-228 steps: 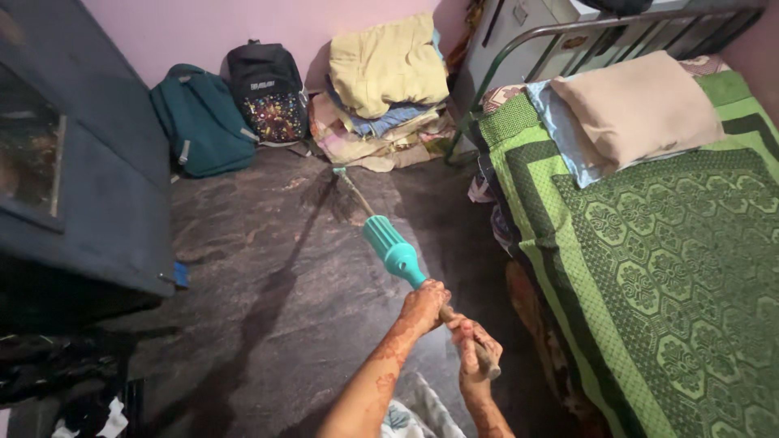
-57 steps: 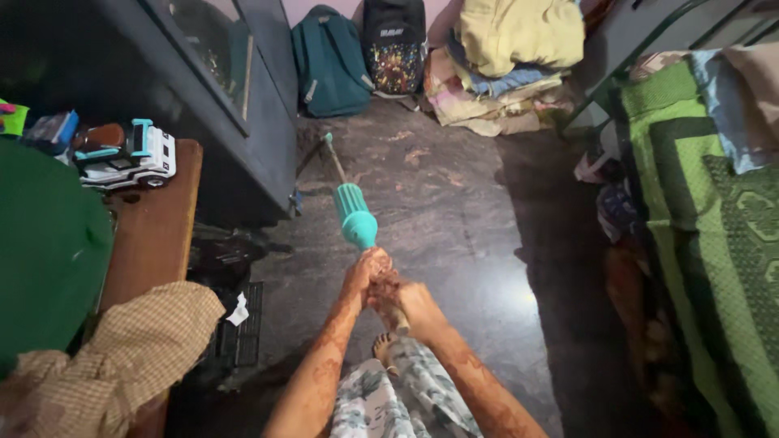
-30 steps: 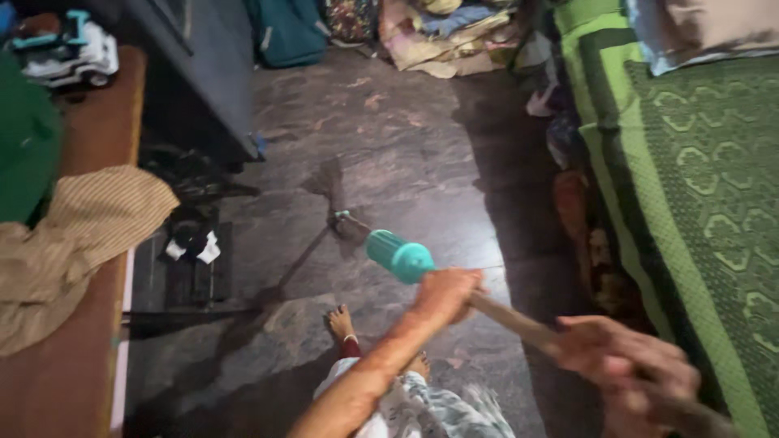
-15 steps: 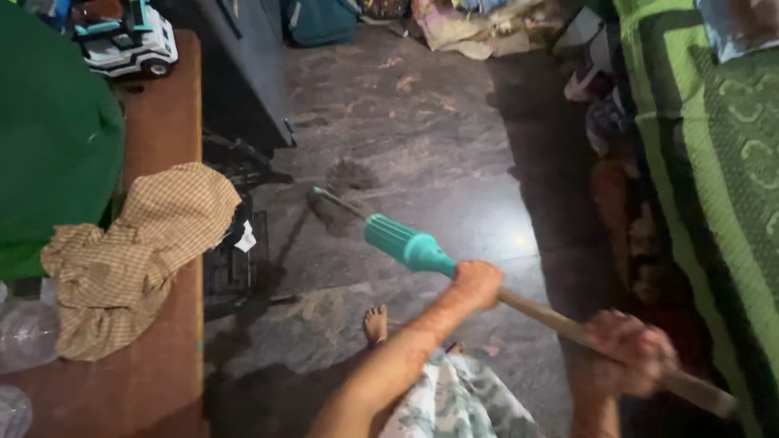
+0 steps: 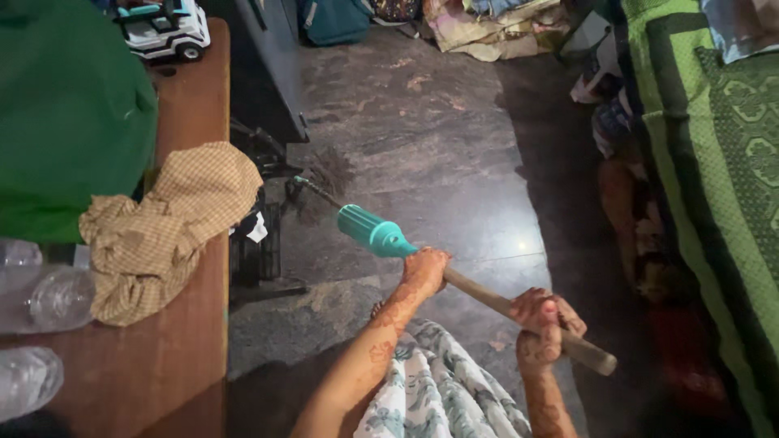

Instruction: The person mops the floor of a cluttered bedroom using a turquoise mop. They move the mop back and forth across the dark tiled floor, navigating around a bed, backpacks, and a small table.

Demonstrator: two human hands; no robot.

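I hold a broom (image 5: 376, 231) with a wooden stick and a teal plastic collar. Its dark bristles (image 5: 320, 182) lie on the dark stone floor beside the foot of a dark cabinet (image 5: 272, 73). My left hand (image 5: 424, 269) grips the stick just behind the teal collar. My right hand (image 5: 545, 324) is closed round the stick near its upper end, close to my body. Both forearms carry henna patterns. One bare foot shows below my left arm.
A wooden table (image 5: 191, 357) at left holds a checked yellow cloth (image 5: 162, 227), a green cloth (image 5: 65, 122), a toy car (image 5: 166, 28) and clear plastic bottles (image 5: 32, 300). A green patterned bed (image 5: 714, 162) runs along the right. Bags and piled clothes (image 5: 479, 28) lie at the far wall.
My view has swung left and down from the room's far end to the table side. The broom head has moved left, to the floor by the cabinet foot. Both hands keep hold of the stick.
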